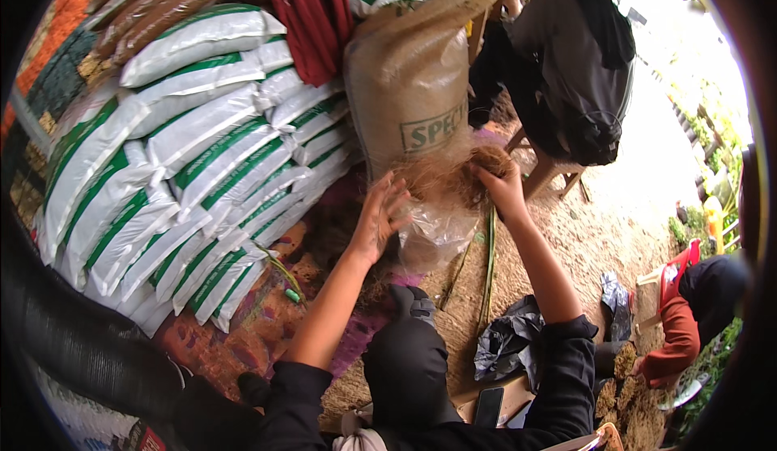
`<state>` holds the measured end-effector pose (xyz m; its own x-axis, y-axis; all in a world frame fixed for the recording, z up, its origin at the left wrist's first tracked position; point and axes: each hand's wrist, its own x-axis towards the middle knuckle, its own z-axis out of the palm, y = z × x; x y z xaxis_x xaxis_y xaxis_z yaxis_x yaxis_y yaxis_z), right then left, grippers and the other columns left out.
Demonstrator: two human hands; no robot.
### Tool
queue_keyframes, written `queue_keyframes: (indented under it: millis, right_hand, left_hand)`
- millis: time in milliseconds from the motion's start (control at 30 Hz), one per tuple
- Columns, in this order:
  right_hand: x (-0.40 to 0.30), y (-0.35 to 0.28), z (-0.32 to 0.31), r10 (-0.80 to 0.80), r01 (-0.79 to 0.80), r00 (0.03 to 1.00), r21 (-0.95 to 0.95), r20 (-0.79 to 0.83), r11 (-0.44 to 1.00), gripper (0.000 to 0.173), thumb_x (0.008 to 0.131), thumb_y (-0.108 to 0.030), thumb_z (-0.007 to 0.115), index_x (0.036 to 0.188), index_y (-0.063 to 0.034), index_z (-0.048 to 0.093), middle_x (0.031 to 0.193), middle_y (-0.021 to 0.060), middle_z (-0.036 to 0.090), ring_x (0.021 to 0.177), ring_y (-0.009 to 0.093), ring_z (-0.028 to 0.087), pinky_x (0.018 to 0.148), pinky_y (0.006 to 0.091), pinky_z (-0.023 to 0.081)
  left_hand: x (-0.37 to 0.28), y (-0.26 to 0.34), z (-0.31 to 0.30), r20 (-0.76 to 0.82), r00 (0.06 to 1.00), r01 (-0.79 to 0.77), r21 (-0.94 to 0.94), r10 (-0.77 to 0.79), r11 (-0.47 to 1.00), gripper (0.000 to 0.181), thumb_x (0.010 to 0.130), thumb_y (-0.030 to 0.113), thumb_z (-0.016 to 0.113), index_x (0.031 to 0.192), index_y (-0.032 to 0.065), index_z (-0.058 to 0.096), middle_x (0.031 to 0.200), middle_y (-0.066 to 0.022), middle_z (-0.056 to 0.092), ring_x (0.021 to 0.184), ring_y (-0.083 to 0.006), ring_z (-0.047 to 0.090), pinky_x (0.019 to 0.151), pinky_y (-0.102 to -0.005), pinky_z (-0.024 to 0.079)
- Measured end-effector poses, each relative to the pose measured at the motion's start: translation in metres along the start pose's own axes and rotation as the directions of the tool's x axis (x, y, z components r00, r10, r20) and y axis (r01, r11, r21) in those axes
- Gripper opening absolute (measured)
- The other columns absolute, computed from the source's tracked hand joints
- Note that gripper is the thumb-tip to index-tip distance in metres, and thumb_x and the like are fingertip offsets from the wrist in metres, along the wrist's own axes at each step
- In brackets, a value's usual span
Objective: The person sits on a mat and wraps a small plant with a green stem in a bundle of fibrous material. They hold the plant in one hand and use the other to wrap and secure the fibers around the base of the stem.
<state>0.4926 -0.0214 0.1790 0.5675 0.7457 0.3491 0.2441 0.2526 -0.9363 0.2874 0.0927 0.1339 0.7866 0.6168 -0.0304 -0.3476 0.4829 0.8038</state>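
My right hand (501,187) grips a clump of brown coir-like fibre (440,175), which spreads out in front of a large woven plastic sack (410,87). To the left of the fibre, my left hand (383,214) is raised with its fingers apart and nothing held in it. Beneath the fibre lies a clear plastic bag (434,241); what it holds cannot be told. The big sack stands upright before me and bears green printing. Fine loose strands blur its lower front.
White-and-green filled bags (212,141) are piled at left. A person sits on a wooden stool (549,175) at upper right; another person in a red sleeve (674,342) is at lower right. Nearby lie a black plastic bag (507,342) and a phone (488,407).
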Motion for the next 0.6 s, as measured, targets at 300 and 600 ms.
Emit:
queue_keyframes:
  millis: [300, 600]
  right_hand:
    - [-0.042, -0.076, 0.164, -0.027, -0.109, 0.901, 0.287, 0.434, 0.952, 0.048, 0.08, -0.002, 0.065, 0.122, -0.0022, 0.042, 0.103, 0.0034, 0.058, 0.096, 0.011, 0.054, 0.086, 0.0262, 0.045]
    - [-0.043, -0.122, 0.262, -0.068, 0.018, 0.592, 0.071, 0.803, 0.997, 0.083, 0.074, -0.023, 0.075, 0.138, -0.0011, 0.027, 0.133, 0.0155, 0.039, 0.115, 0.023, 0.045, 0.097, 0.035, 0.038]
  left_hand:
    - [-0.113, 0.065, -0.025, 0.13, 0.987, -0.061, -0.231, 0.093, 0.971, 0.059, 0.088, 0.04, 0.052, 0.136, 0.0111, 0.034, 0.133, -0.0111, 0.043, 0.121, -0.0304, 0.044, 0.098, -0.0555, 0.038]
    - [-0.23, 0.096, -0.1, -0.322, 0.909, -0.384, -0.401, 0.264, 0.832, 0.036, 0.089, 0.015, 0.053, 0.123, 0.0044, 0.046, 0.121, -0.0133, 0.053, 0.107, -0.027, 0.056, 0.085, -0.0442, 0.053]
